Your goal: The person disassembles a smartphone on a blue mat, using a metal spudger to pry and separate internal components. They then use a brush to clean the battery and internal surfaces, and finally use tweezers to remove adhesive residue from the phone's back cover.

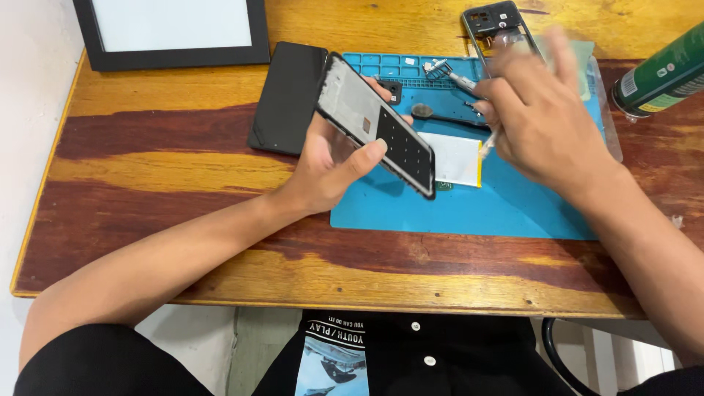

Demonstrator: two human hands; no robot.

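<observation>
Now, centre frame, my left hand grips the tilted phone screen frame above the worktop; right of it, my blurred right hand hovers over the blue mat, pinching a thin tool, I think.

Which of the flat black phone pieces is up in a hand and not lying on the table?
The phone frame, tilted in the left hand. The dark screen panel lies flat on the wooden table, and another frame lies behind the blue mat.
</observation>
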